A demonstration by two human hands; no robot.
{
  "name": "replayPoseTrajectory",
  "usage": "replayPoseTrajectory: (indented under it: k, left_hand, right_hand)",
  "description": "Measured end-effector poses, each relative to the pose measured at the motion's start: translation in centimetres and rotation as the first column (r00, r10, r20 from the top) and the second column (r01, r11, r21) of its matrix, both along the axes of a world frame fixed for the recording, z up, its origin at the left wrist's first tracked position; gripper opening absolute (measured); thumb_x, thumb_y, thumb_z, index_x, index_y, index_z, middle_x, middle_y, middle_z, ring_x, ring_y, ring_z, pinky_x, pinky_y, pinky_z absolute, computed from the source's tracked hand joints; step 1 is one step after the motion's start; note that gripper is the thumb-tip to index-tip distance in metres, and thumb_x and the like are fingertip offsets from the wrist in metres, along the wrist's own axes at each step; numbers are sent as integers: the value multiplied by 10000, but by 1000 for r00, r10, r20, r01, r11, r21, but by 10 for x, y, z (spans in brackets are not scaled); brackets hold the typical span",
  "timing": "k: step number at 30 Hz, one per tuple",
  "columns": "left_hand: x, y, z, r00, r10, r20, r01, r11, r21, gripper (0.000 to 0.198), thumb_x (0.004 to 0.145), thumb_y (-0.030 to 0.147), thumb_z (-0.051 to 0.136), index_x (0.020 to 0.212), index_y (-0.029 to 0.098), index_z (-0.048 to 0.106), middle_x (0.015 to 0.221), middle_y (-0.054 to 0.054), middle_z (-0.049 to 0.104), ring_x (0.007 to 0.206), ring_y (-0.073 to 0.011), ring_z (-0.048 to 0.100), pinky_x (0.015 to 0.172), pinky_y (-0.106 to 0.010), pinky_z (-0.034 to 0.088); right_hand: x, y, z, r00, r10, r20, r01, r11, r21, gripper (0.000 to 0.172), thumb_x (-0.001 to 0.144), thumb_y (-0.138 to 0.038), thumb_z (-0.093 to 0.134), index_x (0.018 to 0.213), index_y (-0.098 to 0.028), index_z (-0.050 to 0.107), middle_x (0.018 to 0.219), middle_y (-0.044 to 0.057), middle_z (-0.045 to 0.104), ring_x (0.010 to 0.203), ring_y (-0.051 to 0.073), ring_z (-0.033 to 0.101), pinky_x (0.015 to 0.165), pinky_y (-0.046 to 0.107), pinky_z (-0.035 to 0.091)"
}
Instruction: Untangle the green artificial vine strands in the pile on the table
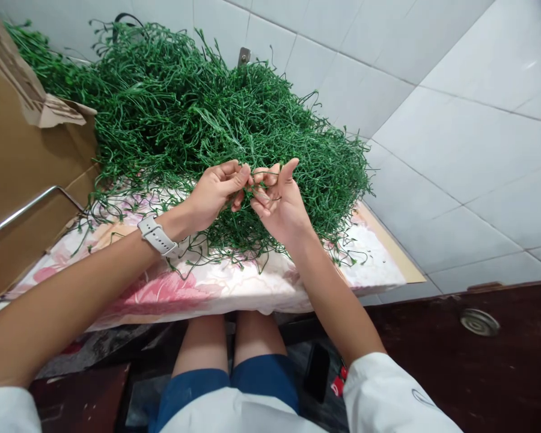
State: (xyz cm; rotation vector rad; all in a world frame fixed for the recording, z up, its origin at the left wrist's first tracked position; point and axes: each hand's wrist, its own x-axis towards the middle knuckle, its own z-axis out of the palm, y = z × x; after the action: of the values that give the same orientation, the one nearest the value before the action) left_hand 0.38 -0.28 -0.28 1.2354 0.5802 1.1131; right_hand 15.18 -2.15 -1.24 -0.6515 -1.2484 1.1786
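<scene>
A large tangled pile of thin green plastic-looking stems with small budded tips point(162, 108) covers the back of the table. In front of it, my left hand point(219, 189) is closed, thumb against fingers, pinching a thin green stem point(267, 173). That stem stretches across to my right hand point(282, 204), which faces palm up beside the left. My right thumb sticks out and its fingers are spread and slightly bent, with strands lying across them. Exactly where the stem ends among the fingers is hard to make out. A pale watch point(157, 236) is on my left wrist.
A floral cloth point(171, 294) covers the table, with loose stems scattered near its front edge. An open cardboard box point(31, 144) stands at the left with a metal bar point(22, 213) by it. White wall tiles point(455, 168) bound the back and right. Below right is a dark surface point(433, 343).
</scene>
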Motion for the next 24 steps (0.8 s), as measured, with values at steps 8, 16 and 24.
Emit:
replayPoseTrajectory:
  k: [8, 16, 24]
  left_hand:
    - [2, -5, 2, 996, -6, 92, 23, 982, -188, 342, 945, 318, 717, 694, 165, 542, 569, 59, 528, 412, -34, 458, 420, -173, 374]
    - [5, -9, 3, 987, 30, 156, 11, 967, -256, 315, 946, 178, 611, 650, 163, 503, 554, 59, 438, 386, -24, 330, 361, -158, 252]
    - [9, -8, 1, 974, 124, 190, -82, 973, -215, 275, 848, 30, 568, 620, 160, 484, 624, 28, 505, 493, -37, 451, 476, -146, 365]
  right_hand:
    - [-9, -5, -3, 995, -16, 94, 10, 998, 67, 658, 867, -810, 579, 645, -250, 316, 548, -94, 188, 431, 78, 151, 358, 237, 200]
    - [-18, -16, -10, 931, -178, 320, 48, 925, 377, 564, 937, -670, 626, 631, -209, 514, 564, -48, 432, 540, 81, 387, 527, 239, 377]
    - [-24, -21, -6, 888, -285, 361, 62, 852, 520, 685, 953, -636, 618, 549, -207, 269, 520, -74, 224, 498, 57, 185, 457, 239, 193]
